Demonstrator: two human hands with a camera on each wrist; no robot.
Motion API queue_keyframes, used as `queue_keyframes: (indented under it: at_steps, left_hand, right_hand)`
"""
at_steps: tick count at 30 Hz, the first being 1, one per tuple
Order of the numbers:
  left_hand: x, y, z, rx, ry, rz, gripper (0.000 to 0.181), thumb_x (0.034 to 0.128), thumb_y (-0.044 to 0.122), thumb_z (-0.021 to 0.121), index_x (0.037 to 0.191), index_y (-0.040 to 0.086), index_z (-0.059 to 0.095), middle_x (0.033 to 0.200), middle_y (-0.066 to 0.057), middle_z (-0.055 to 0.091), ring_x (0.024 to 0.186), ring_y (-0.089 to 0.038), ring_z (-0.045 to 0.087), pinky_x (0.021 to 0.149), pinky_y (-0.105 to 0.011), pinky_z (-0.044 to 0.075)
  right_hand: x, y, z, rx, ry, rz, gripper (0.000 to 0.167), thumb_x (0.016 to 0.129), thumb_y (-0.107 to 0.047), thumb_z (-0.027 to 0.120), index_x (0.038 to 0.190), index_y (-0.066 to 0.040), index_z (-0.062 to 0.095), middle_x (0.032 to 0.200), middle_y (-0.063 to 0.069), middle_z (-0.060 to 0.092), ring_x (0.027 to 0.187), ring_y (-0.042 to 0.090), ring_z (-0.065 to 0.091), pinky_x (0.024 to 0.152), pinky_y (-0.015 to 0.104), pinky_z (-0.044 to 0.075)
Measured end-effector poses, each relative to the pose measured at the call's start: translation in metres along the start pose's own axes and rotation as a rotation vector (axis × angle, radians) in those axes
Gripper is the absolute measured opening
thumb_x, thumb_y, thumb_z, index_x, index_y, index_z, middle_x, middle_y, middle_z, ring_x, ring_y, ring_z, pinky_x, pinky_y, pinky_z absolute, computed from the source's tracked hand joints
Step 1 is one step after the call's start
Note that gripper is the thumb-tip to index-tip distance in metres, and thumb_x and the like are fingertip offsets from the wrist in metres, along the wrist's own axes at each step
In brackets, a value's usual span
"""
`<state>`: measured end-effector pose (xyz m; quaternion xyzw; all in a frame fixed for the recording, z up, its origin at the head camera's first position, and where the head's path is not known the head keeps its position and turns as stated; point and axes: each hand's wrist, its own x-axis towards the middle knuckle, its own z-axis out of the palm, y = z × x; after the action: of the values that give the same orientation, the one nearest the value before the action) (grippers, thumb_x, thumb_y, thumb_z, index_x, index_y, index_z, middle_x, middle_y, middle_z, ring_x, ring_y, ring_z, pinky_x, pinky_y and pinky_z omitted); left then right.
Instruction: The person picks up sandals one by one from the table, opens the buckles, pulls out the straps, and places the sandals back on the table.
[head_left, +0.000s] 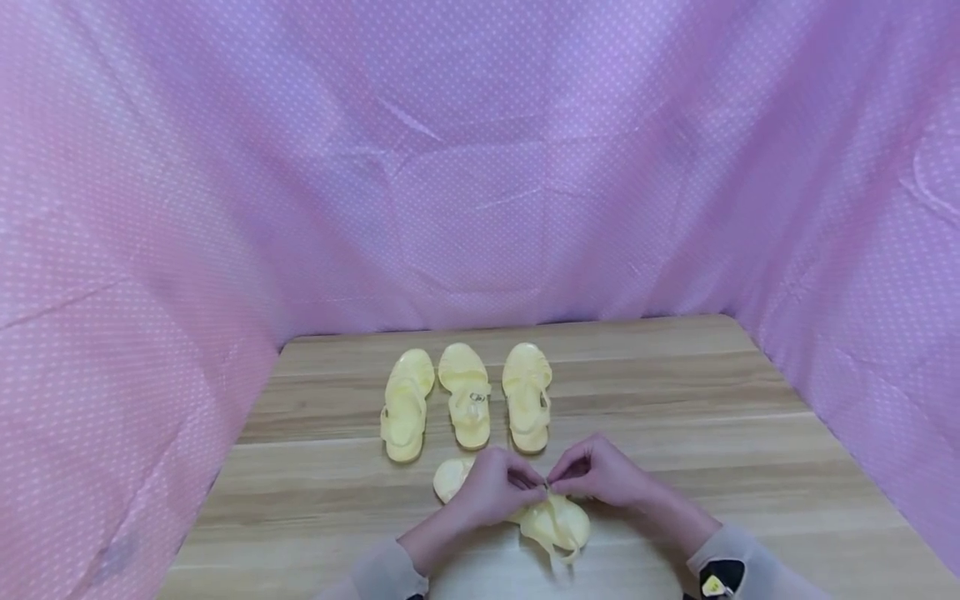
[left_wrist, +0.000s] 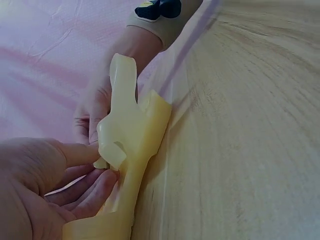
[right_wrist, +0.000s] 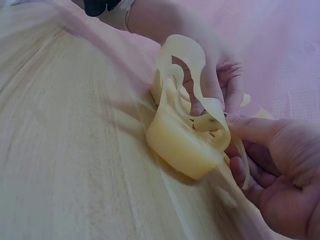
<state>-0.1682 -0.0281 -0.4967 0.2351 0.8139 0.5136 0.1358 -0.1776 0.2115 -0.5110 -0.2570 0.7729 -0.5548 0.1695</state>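
Note:
A pale yellow sandal [head_left: 566,525] lies on the table in front of me, its toe end to the left and partly hidden behind my left hand. With thumb and fingers, my left hand [head_left: 498,487] pinches the sandal's strap [left_wrist: 112,152] near the buckle. From the other side my right hand [head_left: 600,475] pinches the strap at the small metal buckle [right_wrist: 212,119]. The fingertips of both hands nearly meet there. In the right wrist view the heel part [right_wrist: 177,147] faces the camera, with straps looping above it. Fingers partly cover the buckle.
Farther back stand three more pale yellow sandals in a row: a left one [head_left: 405,417], a middle one [head_left: 471,417] and a right one [head_left: 528,437]. They rest on a wood-grain table [head_left: 330,483]. Pink dotted cloth [head_left: 480,208] hangs behind and at both sides.

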Motion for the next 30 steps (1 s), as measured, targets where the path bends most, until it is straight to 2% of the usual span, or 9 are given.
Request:
queue_keyframes:
  at_steps: [4,7,12,19,22,26,30]
  left_hand:
    - [-0.001,0.005,-0.002,0.064,0.020,-0.015,0.008,0.0840,0.013,0.091,0.085,0.009,0.084,0.079,-0.002,0.082,0.065,0.003,0.069,0.065,-0.015,0.058]
    - [0.000,0.007,-0.004,0.091,0.000,-0.027,0.009,0.0844,0.012,0.090,0.082,0.007,0.083,0.074,-0.001,0.080,0.062,0.003,0.067,0.062,-0.015,0.057]
    - [0.000,0.008,-0.005,0.044,-0.049,-0.034,0.008,0.0872,0.007,0.087,0.084,0.003,0.080,0.073,-0.001,0.077,0.061,-0.001,0.069,0.061,-0.016,0.059]
    - [-0.003,0.006,-0.005,-0.009,-0.035,-0.054,0.005,0.0894,0.004,0.083,0.088,0.002,0.079,0.077,-0.002,0.079,0.064,-0.002,0.071,0.063,-0.016,0.059]
    - [-0.003,0.004,-0.005,-0.020,-0.010,-0.029,0.004,0.0887,0.005,0.084,0.089,0.002,0.080,0.079,-0.004,0.080,0.065,-0.001,0.071,0.063,-0.016,0.059]
    - [-0.001,0.001,-0.004,0.013,0.010,0.029,0.006,0.0890,0.009,0.085,0.090,0.004,0.083,0.081,-0.006,0.081,0.065,0.002,0.071,0.063,-0.017,0.060]
    - [-0.002,-0.002,-0.005,0.016,-0.010,0.031,0.005,0.0900,0.009,0.085,0.089,0.005,0.083,0.081,-0.005,0.082,0.065,0.003,0.071,0.063,-0.016,0.060]
  right_hand:
    - [0.003,-0.001,0.004,-0.047,-0.017,-0.059,0.019,0.091,-0.012,0.083,0.107,-0.002,0.079,0.098,0.015,0.081,0.083,0.005,0.074,0.076,0.025,0.064]
    - [0.003,-0.003,0.007,-0.070,-0.009,-0.060,0.021,0.090,-0.014,0.085,0.107,-0.004,0.079,0.098,0.014,0.081,0.082,0.004,0.073,0.075,0.026,0.064]
    - [0.000,-0.006,0.012,-0.030,0.021,-0.031,0.020,0.089,-0.013,0.085,0.105,-0.002,0.079,0.099,0.015,0.081,0.084,0.007,0.075,0.078,0.027,0.065]
    - [-0.001,-0.006,0.015,0.000,0.047,-0.067,0.017,0.091,-0.008,0.082,0.106,0.000,0.078,0.101,0.019,0.080,0.089,0.010,0.077,0.082,0.029,0.066]
    - [-0.001,-0.006,0.014,-0.007,0.052,-0.072,0.018,0.091,-0.009,0.082,0.105,0.000,0.078,0.100,0.018,0.080,0.089,0.010,0.077,0.082,0.029,0.066]
    - [0.000,-0.006,0.013,-0.025,0.058,-0.066,0.017,0.090,-0.012,0.084,0.103,-0.002,0.079,0.098,0.016,0.081,0.086,0.009,0.076,0.079,0.028,0.066]
    - [0.000,-0.005,0.015,-0.031,0.039,-0.086,0.015,0.092,-0.011,0.083,0.103,-0.002,0.078,0.098,0.016,0.080,0.087,0.008,0.075,0.079,0.028,0.066]
